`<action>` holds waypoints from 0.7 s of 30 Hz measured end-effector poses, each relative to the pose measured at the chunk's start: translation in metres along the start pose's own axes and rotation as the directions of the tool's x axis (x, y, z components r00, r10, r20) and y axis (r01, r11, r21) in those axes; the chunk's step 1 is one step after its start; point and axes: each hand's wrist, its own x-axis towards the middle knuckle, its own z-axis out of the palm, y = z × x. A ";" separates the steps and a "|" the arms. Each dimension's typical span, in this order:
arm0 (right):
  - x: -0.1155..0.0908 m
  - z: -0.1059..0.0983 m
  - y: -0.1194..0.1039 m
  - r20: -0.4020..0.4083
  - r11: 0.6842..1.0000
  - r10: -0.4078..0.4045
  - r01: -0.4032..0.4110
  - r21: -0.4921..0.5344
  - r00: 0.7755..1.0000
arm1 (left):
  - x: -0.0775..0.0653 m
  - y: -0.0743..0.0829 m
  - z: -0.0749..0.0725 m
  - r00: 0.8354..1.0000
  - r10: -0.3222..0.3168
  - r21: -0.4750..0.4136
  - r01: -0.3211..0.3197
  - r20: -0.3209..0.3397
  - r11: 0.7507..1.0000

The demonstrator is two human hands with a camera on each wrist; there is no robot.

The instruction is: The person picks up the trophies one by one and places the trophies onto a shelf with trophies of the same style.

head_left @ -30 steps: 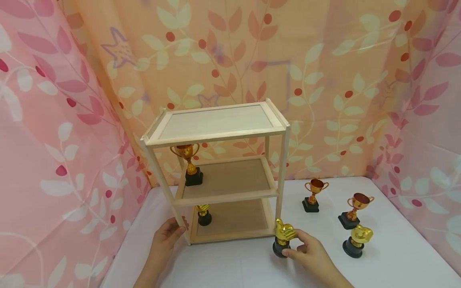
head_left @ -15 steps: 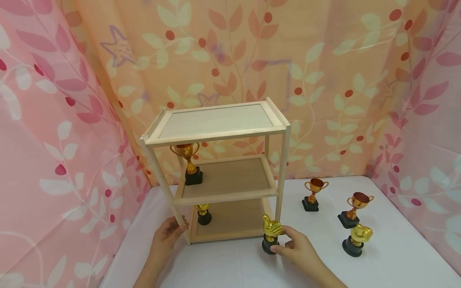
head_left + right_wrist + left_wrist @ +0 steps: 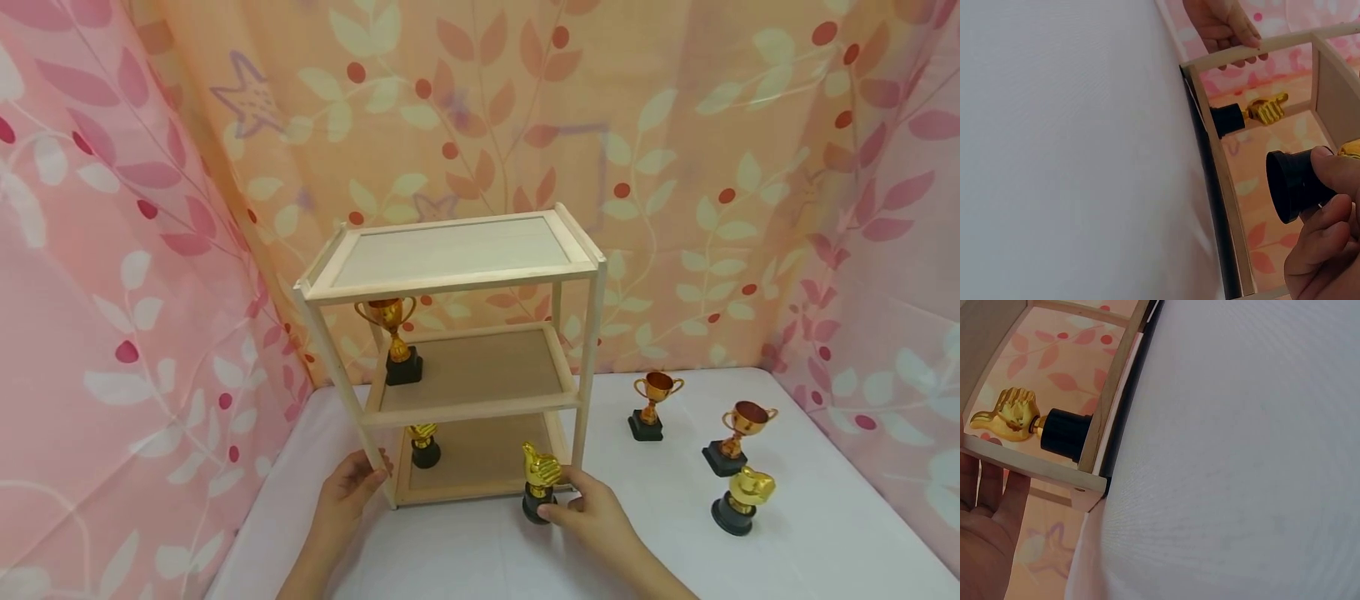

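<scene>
A thumbs-up trophy [image 3: 540,483], gold on a round black base, is pinched by my right hand [image 3: 592,508] just in front of the shelf's lowest tier. In the right wrist view the underside of its base [image 3: 1285,187] shows, raised off the white cloth. My left hand [image 3: 350,487] grips the front left post of the wooden three-tier shelf [image 3: 465,412], thumb in front and fingers behind. Another thumbs-up trophy [image 3: 1019,419] stands on the lowest tier at the left. On the middle tier, at the left, is a two-handled cup trophy [image 3: 401,350], its rim hidden by the top tier.
Two copper-coloured cup trophies [image 3: 654,404] [image 3: 738,437] stand on the white-covered table [image 3: 825,517] right of the shelf. A gold-topped trophy [image 3: 741,500] with a round black base stands in front of them. Floral curtains [image 3: 675,167] enclose the back and sides.
My right hand has carried the thumbs-up trophy leftward, from beside the shelf's front right post to the front of the lowest tier. My left hand has stayed on the post.
</scene>
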 end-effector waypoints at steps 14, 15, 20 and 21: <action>0.023 0.019 0.002 -0.014 0.996 -0.083 0.083 0.023 0.996 | 0.000 0.000 0.001 0.999 -0.027 -0.014 0.027 -0.022 1.000; 0.025 0.021 0.001 -0.022 0.996 -0.086 0.086 0.010 0.996 | 0.000 0.000 0.001 0.999 -0.033 -0.016 0.033 -0.025 0.999; 0.033 0.031 -0.005 -0.064 0.994 -0.102 0.099 -0.048 0.993 | 0.000 0.001 0.002 0.999 -0.043 -0.022 0.042 -0.029 0.999; 0.034 0.032 -0.005 -0.064 0.994 -0.101 0.098 -0.044 0.993 | 0.000 0.002 0.002 0.999 -0.042 -0.022 0.041 -0.029 0.999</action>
